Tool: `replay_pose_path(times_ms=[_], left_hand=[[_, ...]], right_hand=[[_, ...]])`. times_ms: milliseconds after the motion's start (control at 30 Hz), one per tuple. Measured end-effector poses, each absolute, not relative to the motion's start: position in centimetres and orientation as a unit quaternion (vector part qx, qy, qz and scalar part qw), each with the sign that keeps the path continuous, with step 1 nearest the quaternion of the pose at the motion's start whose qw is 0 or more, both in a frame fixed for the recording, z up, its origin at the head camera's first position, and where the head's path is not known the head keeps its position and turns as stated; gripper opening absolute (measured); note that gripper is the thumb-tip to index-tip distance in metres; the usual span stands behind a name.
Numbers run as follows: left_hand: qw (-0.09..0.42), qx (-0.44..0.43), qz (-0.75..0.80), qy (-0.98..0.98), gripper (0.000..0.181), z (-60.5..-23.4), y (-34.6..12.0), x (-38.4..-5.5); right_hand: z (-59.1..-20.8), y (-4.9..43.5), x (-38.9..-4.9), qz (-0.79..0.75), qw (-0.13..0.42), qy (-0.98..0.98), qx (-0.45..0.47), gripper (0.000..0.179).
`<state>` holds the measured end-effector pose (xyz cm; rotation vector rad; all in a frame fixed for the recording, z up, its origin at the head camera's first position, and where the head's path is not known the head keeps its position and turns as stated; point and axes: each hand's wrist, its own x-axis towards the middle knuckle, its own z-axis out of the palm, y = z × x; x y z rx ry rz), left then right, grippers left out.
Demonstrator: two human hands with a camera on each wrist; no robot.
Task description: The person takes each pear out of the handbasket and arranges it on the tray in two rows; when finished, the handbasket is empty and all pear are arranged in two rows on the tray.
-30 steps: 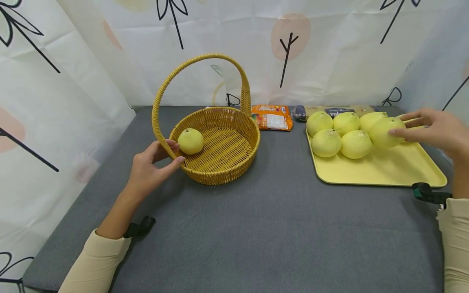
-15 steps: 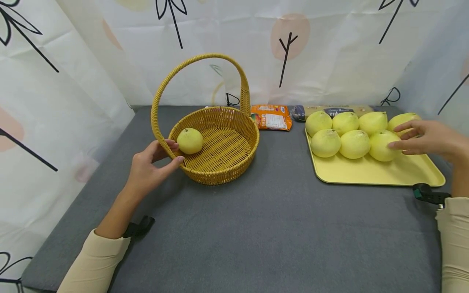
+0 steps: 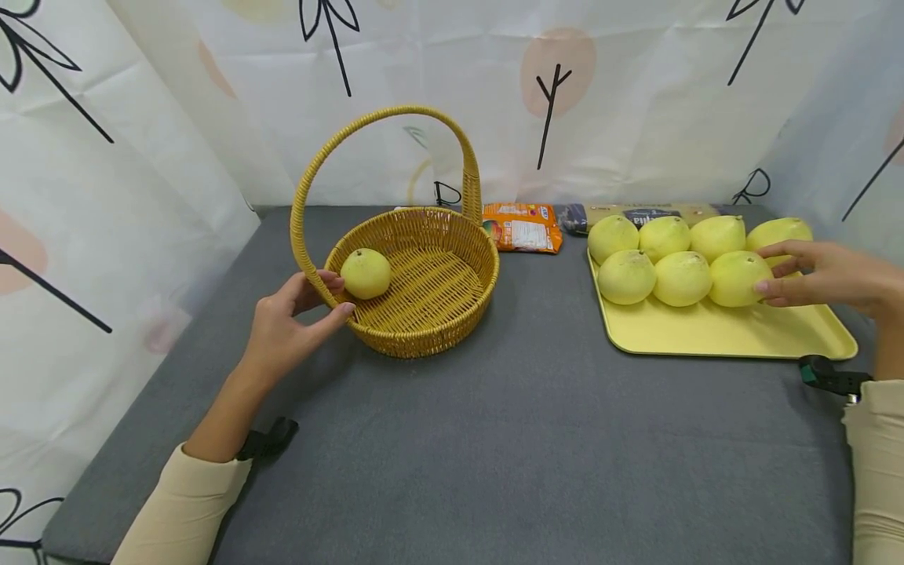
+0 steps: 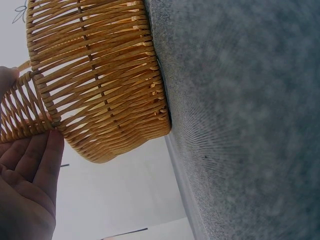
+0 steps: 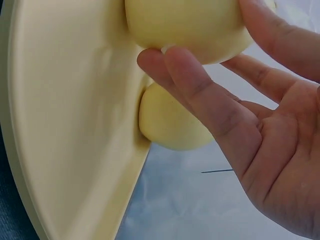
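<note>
At left in the head view, a yellow wicker basket (image 3: 417, 341) with a tall arched handle stands on the table, one pale yellow pear (image 3: 366, 274) inside. My left hand (image 3: 286, 326) pinches the near base of its handle between thumb and fingers. On the right, a yellow tray (image 3: 692, 336) bears several more pears in two rows. My right hand (image 3: 822, 275) is at the front row's rightmost pear (image 3: 738, 278). Its thumb and loosely extended fingers lie around that pear, seemingly touching it, as the right wrist view also shows.
Behind the basket lies an orange snack packet (image 3: 523, 227). A long, dark-labelled bag (image 3: 636, 215) lies behind the tray. A patterned white curtain (image 3: 621, 102) hangs along the back and sides of the grey table (image 3: 508, 439).
A second ago my right hand held a pear raised over the tray. The pear came down into the front row, the fingers spread off it, and they have closed in around it again.
</note>
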<state>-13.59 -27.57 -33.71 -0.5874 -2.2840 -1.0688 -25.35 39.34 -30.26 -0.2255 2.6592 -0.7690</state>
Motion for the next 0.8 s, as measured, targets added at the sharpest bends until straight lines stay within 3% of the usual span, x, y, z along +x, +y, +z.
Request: replay_pose_path(times_ms=[467,800], left_hand=[[0.266,-0.213,-0.400,-0.851,0.047,-33.7,-27.6,-13.5],[0.270,-0.216,-0.397,-0.850,0.049,-33.7,-27.6,-13.6]], right_hand=[[-29.6,38.7,-25.0,-0.239,0.198,0.946,-0.093,0.091],[-26.4,32.8,-25.1,-0.258,0.095,0.952,-0.137,0.070]])
